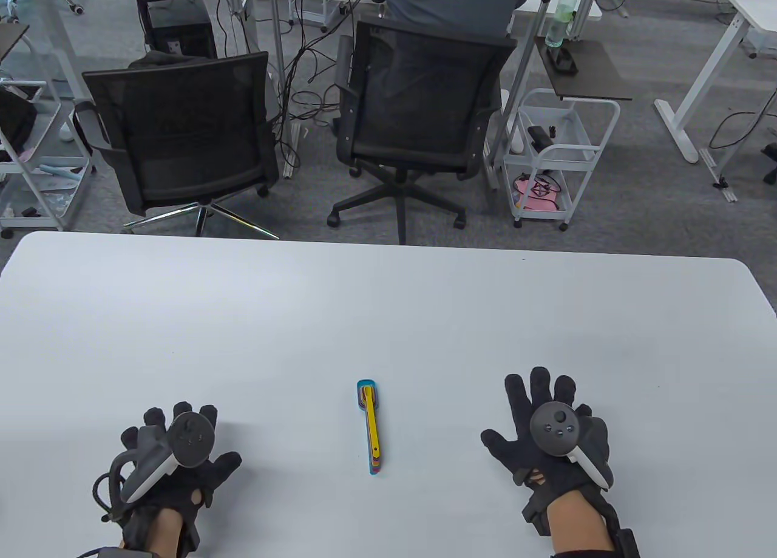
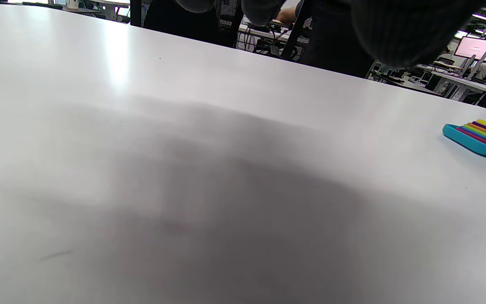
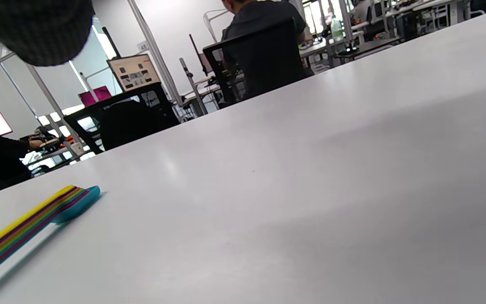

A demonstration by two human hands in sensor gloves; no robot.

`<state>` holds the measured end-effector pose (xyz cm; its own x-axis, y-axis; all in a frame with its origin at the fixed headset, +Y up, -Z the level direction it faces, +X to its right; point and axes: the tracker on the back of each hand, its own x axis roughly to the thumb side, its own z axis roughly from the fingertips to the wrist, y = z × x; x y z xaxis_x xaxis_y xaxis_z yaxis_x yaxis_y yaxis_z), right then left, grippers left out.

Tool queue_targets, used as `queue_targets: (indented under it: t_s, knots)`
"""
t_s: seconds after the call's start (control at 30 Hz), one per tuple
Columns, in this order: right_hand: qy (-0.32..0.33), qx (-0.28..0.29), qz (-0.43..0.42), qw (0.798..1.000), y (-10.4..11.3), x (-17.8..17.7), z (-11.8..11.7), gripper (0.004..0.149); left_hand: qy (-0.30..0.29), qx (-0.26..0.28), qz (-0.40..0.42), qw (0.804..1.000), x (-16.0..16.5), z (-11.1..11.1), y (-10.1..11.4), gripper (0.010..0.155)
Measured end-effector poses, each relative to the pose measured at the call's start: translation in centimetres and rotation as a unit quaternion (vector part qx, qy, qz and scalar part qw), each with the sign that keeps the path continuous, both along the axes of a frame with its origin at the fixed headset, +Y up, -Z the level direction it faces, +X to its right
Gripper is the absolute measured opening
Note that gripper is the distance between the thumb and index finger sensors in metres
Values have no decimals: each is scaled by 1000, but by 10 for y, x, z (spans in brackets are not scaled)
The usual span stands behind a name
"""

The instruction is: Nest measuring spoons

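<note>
Empty-handed, both gloves flank slim, glossy nested spoons (image 1: 371,427).

Nested measuring spoons (image 2: 481,137) cut off at the right edge of the left wrist view, handles out of frame; in the right wrist view, handles run off the lower left corner. Lower spoons mostly hidden under the yellow one from above. Left hand (image 1: 173,461) and right hand (image 1: 549,442): palms hidden beneath trackers, fingertips only dark blurs at the wrist views' top edges.
</note>
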<state>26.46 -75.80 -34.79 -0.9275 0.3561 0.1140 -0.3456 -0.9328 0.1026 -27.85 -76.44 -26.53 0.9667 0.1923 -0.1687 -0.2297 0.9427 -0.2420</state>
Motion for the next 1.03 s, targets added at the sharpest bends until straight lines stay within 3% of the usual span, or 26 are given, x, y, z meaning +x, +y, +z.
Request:
queue_targets:
  t_s: [0.33,1.03]
  knots:
    - [-13,-39,7,999,-30,29,3,101,2,8,-16,1000,3,0,2,98]
    - [-10,-52,-53,997,-31,29,5,102,-2,8,-18,1000,5,0,-2,97]
